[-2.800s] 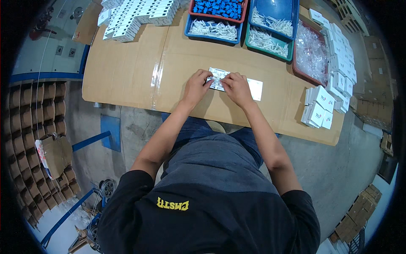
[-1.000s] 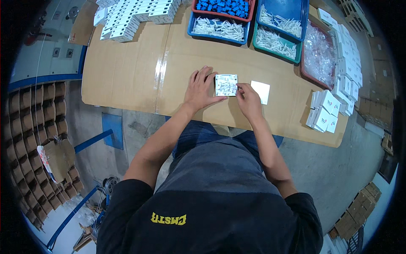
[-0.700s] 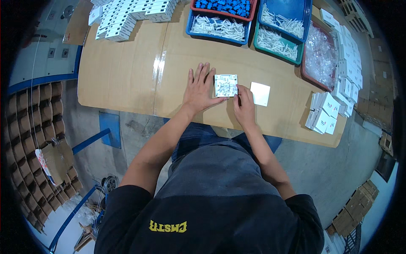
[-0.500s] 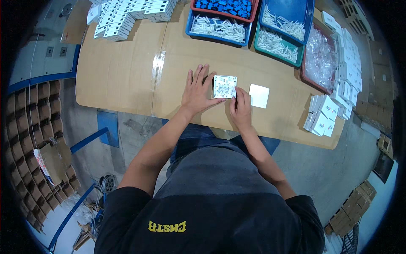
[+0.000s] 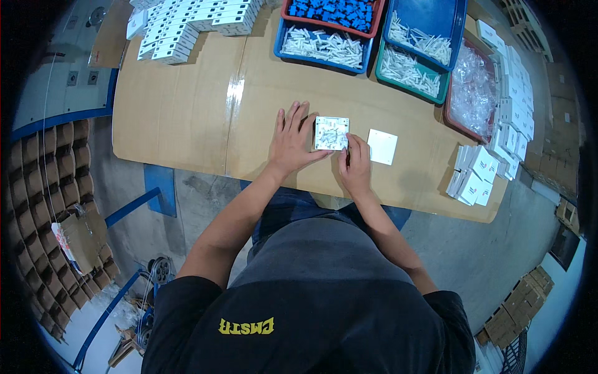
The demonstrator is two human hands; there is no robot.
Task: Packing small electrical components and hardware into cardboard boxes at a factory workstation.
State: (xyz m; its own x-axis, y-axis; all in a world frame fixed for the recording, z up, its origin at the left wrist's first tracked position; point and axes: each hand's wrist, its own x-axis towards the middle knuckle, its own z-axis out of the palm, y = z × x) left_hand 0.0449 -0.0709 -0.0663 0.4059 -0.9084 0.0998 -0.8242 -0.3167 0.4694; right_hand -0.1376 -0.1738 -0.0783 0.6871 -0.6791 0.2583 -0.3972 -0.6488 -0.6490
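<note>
carefully holding steady a white, square, shallow panel with a grey-patterned face, flat on a tan cardboard work surface, straight ahead of the body. spreading a bare left hand open beside the panel, palm down, with thumb laid along the near edge and fingers splayed off to the left; not wrapped around anything. bending the fingers of a bare right hand at the panel's near right corner, with tips at the edge; cannot tell from above whether pinching the rim or a small part, or merely pressing.

showing, just right of those fingers and apart from the panel, a thin-looking, blank white square plate.

judging by looks, probably light and stiff, perhaps smooth enough to slide on cardboard; possibly delicate across the patterned face, so best taken by opposite side edges, with gentle pressure near the corners.

showing also, along the far side, a red plastic tray of small blue blocks, above a blue plastic tray of slim white sticks; further right, a green plastic tray and a dark red tray of crumpled clear plastic; at far left, rows of small white boxes; at right, stacks of flat white squares.
</note>
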